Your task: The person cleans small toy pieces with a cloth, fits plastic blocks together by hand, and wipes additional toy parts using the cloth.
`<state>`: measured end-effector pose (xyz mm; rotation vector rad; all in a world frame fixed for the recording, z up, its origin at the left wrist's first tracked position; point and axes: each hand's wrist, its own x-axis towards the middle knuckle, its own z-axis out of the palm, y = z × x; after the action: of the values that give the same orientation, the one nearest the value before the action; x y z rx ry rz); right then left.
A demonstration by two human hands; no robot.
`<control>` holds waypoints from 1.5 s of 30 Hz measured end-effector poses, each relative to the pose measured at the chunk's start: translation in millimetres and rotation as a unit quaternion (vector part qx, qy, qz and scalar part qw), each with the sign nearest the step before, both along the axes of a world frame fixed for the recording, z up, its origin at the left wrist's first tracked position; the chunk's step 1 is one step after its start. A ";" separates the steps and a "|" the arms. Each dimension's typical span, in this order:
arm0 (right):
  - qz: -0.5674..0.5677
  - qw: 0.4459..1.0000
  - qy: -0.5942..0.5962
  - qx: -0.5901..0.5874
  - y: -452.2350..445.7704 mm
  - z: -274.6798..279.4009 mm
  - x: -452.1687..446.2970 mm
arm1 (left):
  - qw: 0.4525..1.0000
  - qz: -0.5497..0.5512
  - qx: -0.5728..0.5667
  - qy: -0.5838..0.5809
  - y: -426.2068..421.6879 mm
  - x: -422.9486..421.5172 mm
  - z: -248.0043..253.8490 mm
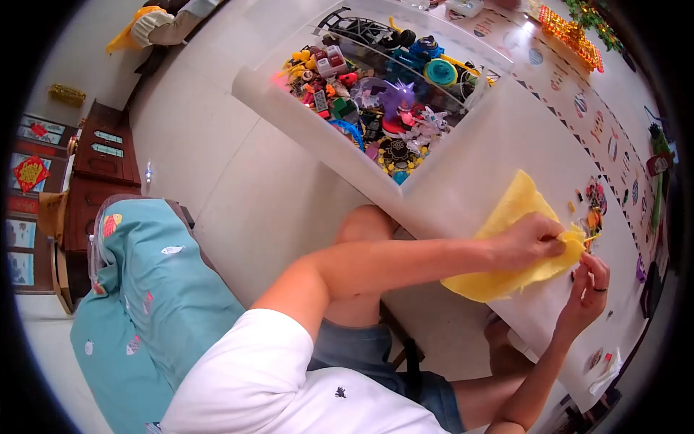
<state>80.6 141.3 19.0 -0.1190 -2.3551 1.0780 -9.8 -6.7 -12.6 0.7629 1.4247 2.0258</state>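
Observation:
My left hand is closed on a bunched part of a yellow cloth, whose loose part hangs below the wrist and over the table edge. My right hand, with a dark ring on one finger, is closed at the cloth's right end, fingertips pressed together there. Whatever sits between those fingertips is hidden. A thin orange-yellow bit pokes out beside the cloth's end. Just past the hands, small colourful toy pieces lie in a loose pile on the white table.
A large translucent plastic bin full of mixed toys stands at the upper middle; a purple figure lies among them. A patterned strip runs along the far table side. A teal fish-print cover drapes over furniture at left.

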 end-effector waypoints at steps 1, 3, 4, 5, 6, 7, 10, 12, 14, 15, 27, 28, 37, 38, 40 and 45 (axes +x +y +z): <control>0.002 1.000 0.005 0.006 -1.6 -0.4 0.0 | 1.000 0.005 -0.009 0.001 -1.6 0.0 3.6; 0.010 1.000 0.005 0.013 -2.6 -0.7 0.2 | 1.000 0.016 -0.025 0.004 -3.8 0.5 8.9; 0.016 1.000 0.001 0.012 -2.8 -1.2 -0.3 | 1.000 0.017 -0.018 0.001 -3.8 -0.2 7.6; 0.022 1.000 -0.003 0.012 -3.0 -1.5 -0.3 | 1.000 0.018 -0.011 -0.003 -3.0 -0.5 5.8; 0.019 1.000 0.008 -0.005 -4.5 -2.2 -0.5 | 1.000 0.019 -0.003 -0.007 -3.2 -0.4 6.6; 0.016 0.999 0.019 -0.021 -7.4 -2.8 -0.8 | 1.000 0.018 -0.006 -0.006 -3.8 -0.5 7.0; 0.034 0.999 0.035 -0.014 -12.2 0.9 -0.1 | 1.000 0.002 -0.008 -0.021 -6.6 0.1 10.9; 0.050 0.998 0.021 -0.026 -12.1 2.7 0.4 | 0.998 -0.024 -0.001 -0.052 -7.1 1.7 13.3; 0.058 0.996 -0.009 -0.074 -11.6 1.9 -0.1 | 0.999 -0.014 0.019 -0.040 -5.0 3.8 13.2; 0.062 0.995 -0.008 -0.083 -10.6 2.1 -2.6 | 0.999 -0.008 0.029 -0.034 -4.2 4.2 12.4; -0.030 0.987 0.089 0.127 -9.0 77.8 -39.8 | 0.968 0.159 -0.105 0.162 -12.6 -0.8 10.0; 0.010 0.978 0.089 0.190 -32.0 97.7 -46.6 | 0.936 0.252 -0.106 0.223 -12.8 1.3 11.2; 0.378 0.860 0.002 0.343 -240.0 76.3 -179.7 | 0.891 0.172 -0.052 0.416 -43.5 6.1 24.9; 0.402 0.852 -0.009 0.335 -248.9 67.6 -191.0 | 0.875 0.186 -0.038 0.444 -48.5 9.1 25.2; 0.404 0.824 -0.021 0.396 -264.9 47.8 -212.7 | 0.856 0.207 -0.006 0.474 -57.8 11.8 24.7; 0.438 0.779 0.048 0.446 -284.3 40.9 -214.7 | 0.836 0.210 0.016 0.506 -65.6 17.6 17.8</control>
<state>-134.1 -142.9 59.8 1.4467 -2.5632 0.1262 7.8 -72.3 5.2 1.8523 2.2769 1.9990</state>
